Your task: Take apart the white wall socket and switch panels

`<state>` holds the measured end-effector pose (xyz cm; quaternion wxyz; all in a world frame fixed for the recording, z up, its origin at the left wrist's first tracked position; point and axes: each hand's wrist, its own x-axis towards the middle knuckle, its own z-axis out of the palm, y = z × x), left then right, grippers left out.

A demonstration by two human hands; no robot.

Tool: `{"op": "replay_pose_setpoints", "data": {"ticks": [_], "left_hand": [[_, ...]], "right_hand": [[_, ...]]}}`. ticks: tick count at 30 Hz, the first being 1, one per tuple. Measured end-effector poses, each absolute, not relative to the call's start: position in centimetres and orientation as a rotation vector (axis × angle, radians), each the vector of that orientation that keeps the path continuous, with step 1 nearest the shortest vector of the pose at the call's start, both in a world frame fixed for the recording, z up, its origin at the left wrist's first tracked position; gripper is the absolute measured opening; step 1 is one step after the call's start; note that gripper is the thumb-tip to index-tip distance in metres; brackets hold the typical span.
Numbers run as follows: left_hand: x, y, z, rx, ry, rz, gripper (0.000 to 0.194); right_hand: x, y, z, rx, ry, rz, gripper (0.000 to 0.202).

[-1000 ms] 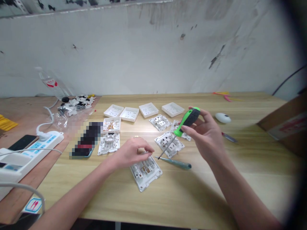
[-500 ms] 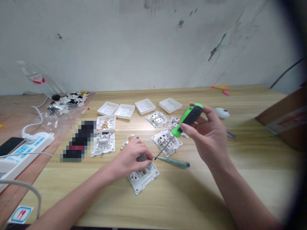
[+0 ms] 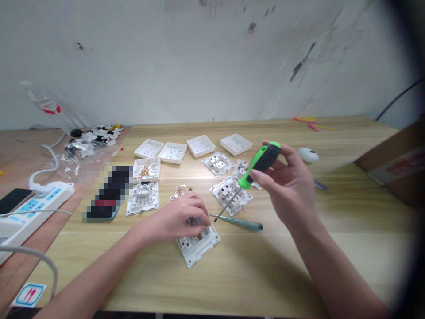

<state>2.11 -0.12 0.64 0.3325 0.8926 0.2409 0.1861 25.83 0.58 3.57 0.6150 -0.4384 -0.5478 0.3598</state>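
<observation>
My right hand (image 3: 292, 190) holds a green-and-black screwdriver (image 3: 260, 164), its shaft slanting down to the left. Its tip is beside the thin end of a second screwdriver with a translucent teal handle (image 3: 247, 224), which lies on the table. My left hand (image 3: 184, 215) curls over the upper part of a white socket plate (image 3: 201, 248), thumb and fingers bent together. Whatever is between those fingertips is too small or hidden to make out. Small brass pieces (image 3: 184, 190) lie just behind my left hand.
More socket plates (image 3: 232, 195) and several white covers (image 3: 201, 146) lie farther back. One cover (image 3: 146, 170) contains brass parts. A blurred-out dark object (image 3: 109, 195) and a power strip (image 3: 40, 208) are left; a white mouse (image 3: 308, 155) and cardboard box (image 3: 395, 164) are right.
My left hand has shifted very slightly left over the socket plate. The right hand and its screwdriver stay almost still; the whole view has moved a little.
</observation>
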Motion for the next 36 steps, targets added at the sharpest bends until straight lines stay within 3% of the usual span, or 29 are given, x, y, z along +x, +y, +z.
{"op": "replay_pose_setpoints", "data": {"ticks": [36], "left_hand": [[2.02,0.34,0.63,2.273,0.631,0.474,0.013]], "right_hand": [[25.37,0.37,3.33,-0.947,-1.319,0.809,0.049]]}}
